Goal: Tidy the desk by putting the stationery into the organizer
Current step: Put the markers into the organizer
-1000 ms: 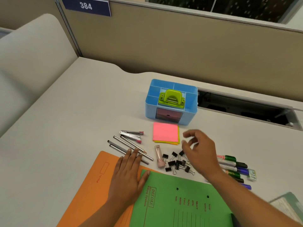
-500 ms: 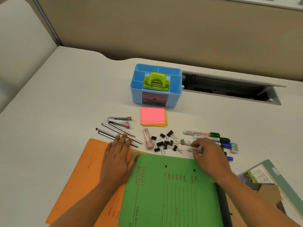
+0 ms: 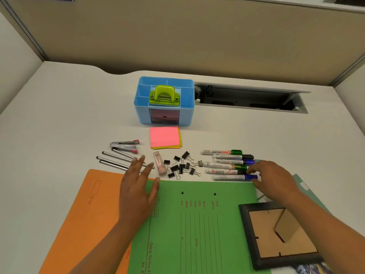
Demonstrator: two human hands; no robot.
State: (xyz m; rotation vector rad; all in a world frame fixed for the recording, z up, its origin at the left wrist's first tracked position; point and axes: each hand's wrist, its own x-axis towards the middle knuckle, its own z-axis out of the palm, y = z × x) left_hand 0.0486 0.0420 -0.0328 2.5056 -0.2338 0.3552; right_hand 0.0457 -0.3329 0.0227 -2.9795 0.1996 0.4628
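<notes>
Now my left grip (image 3: 138, 186) lies wide and flat, palm down across the meeting edges of the orange paper folder (image 3: 83, 214) and the green paper folder (image 3: 197, 224), fingertips over the thin silver pens (image 3: 116, 161). My right grip (image 3: 274, 178) curls at the capped ends of the white whiteboard markers (image 3: 227, 165); I cannot tell whether it has closed on one. These markers lie side by side on the white surface (image 3: 59, 115), just right of the small black binder clips (image 3: 179, 167). Farther back, the blue plastic organizer (image 3: 142, 107) holds a lime-green hole punch (image 3: 164, 95) in its middle compartment.
</notes>
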